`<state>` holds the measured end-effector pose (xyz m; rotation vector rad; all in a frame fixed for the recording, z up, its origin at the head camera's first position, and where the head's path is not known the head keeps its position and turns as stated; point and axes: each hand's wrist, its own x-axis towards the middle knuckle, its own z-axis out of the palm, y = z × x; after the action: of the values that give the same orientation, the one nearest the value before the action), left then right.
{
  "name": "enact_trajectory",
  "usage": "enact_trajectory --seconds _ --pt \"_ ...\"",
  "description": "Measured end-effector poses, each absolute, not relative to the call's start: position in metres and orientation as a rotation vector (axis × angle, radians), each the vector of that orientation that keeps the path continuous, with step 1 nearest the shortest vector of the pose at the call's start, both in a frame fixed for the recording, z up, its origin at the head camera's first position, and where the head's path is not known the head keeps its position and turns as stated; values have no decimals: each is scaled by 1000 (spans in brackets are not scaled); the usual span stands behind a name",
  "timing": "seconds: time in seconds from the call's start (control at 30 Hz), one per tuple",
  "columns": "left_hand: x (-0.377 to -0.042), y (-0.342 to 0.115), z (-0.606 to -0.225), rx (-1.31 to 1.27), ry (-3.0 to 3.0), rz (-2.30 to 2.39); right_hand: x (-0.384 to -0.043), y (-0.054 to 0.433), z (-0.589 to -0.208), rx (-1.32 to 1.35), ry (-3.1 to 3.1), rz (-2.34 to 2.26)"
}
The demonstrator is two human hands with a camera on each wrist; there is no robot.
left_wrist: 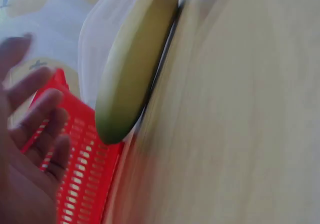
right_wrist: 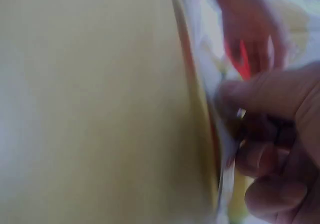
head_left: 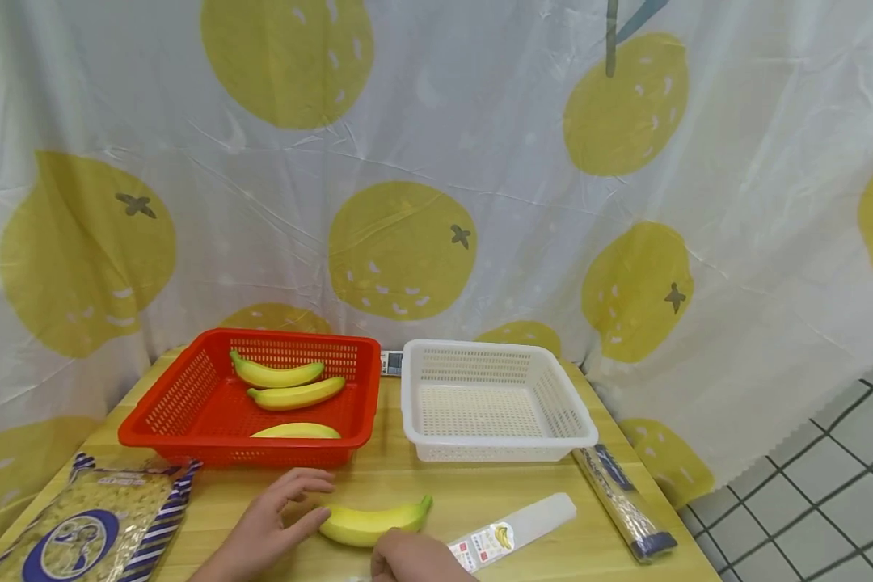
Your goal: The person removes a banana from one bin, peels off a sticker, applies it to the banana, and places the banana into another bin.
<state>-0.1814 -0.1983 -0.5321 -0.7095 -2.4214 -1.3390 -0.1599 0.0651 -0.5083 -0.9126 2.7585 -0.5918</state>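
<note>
Banana lies on the table, long axis running sideways, green stem pointing right and slightly away; left hand spreads loose fingers by its left end, right hand pinches the white sleeve.

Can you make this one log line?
left hand: open, beside banana | right hand: curled, grip unclear | red basket: three bananas | printed strip: by right hand

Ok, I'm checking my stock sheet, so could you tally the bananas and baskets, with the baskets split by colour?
Bananas: 4 (3 in the red basket, 1 outside it)
Red baskets: 1
White baskets: 1
Total: 6
</note>
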Motion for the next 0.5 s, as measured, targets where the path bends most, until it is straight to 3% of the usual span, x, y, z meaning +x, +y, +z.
enact_trajectory --seconds 0.27,0.5 --pt "-175 -170 -488 -831 -2588 -1481 -187 91 -481 -1203 2856 -884" --pt "-187 -151 -479 -670 -2599 -1550 -205 94 -476 -924 2716 -1221"
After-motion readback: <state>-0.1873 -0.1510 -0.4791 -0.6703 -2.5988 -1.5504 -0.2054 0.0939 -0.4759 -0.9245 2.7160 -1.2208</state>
